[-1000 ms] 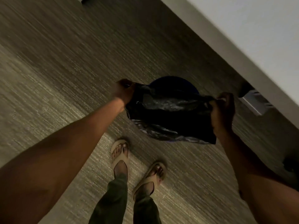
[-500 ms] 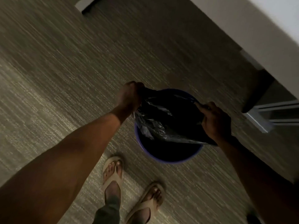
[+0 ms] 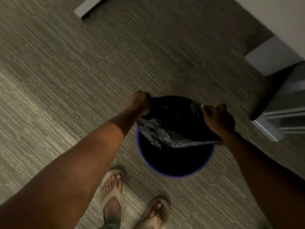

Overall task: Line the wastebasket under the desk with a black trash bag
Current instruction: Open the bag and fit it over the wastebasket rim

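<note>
Carpet floor (image 3: 66, 80) is under my blue wastebasket (image 3: 175, 172), and the black trash bag (image 3: 173, 123) covers only its far side. My left hand (image 3: 141, 103) and right hand (image 3: 217, 118) each grip the bag's edge tight, so I think the near rim is left.

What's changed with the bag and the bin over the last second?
Both hands brought the black trash bag down from above the blue wastebasket to its mouth, so the bag now drapes over the far rim and more of the near rim shows. The left hand and right hand kept their grip on the bag's edges. The wastebasket itself seems unmoved on the carpet.
</note>
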`<state>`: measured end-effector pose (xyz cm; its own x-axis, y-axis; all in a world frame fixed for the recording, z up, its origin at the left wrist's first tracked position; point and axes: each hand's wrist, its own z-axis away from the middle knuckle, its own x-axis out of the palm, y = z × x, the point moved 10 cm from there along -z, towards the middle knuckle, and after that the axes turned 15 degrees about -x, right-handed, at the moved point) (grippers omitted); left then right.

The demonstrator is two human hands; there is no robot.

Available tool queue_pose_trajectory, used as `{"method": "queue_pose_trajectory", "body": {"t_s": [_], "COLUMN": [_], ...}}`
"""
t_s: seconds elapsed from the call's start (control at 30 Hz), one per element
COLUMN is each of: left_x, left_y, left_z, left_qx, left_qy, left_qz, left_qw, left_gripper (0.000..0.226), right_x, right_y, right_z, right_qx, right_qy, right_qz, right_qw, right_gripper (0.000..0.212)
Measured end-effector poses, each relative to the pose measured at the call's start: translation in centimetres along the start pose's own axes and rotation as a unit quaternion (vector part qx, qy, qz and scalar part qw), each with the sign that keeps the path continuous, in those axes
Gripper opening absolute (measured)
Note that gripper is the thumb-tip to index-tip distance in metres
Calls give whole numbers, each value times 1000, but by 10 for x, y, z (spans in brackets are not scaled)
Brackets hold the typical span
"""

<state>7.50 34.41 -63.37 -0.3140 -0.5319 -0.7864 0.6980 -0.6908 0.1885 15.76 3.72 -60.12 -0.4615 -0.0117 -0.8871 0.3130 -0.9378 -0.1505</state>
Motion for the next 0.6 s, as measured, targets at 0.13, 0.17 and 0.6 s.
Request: {"method": "queue_pose_trajectory", "body": {"t_s": [0.13, 0.17, 0.6], "left_x": [31, 39, -2], "left_y": [-35, -42, -62], "left_z": [-4, -5, 90], "left_qx": [-108, -137, 35], "left_qy": [-141, -173, 226], "left_qz": [126, 190, 311], "left_qw": [976, 957, 923], "left_gripper": [32, 32, 40], "right_x": [20, 28, 24], "right_y": [16, 23, 20], "right_z": [8, 12, 133], "right_qx": [80, 110, 63], "right_qy": [-51, -55, 372], "right_qz": [-92, -136, -159], "right_qw": [991, 983, 912], "right_gripper": [81, 82, 55]}}
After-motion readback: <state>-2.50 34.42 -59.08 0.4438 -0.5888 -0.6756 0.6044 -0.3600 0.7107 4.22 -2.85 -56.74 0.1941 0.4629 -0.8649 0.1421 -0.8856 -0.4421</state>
